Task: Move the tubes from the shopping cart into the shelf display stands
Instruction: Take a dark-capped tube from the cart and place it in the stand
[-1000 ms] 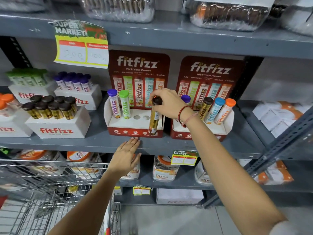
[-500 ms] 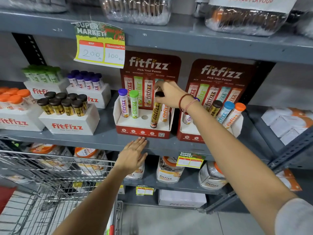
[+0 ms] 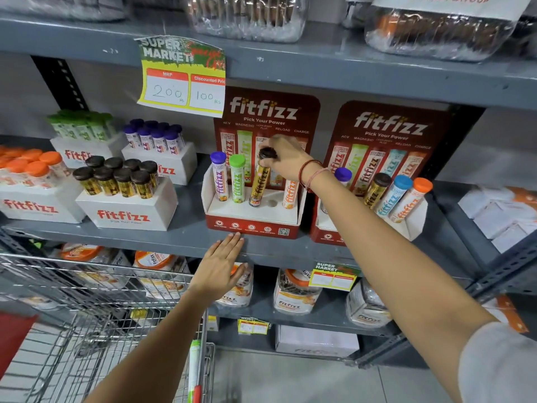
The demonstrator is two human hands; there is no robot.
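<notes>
The right hand is pinching the dark cap of a gold tube, its grip closed on the cap, while the tube's foot is sitting in the third hole of the left display stand, leaning slightly. In that same stand, a purple-capped tube and a green-capped tube are standing to the left of the gold tube, an empty hole is showing just to its right, and an orange tube is standing beyond that. The left hand is lying flat with its grip open and empty, fingertips touching the shelf edge just below the stand. The shopping cart is standing below and to the left of the stand.
</notes>
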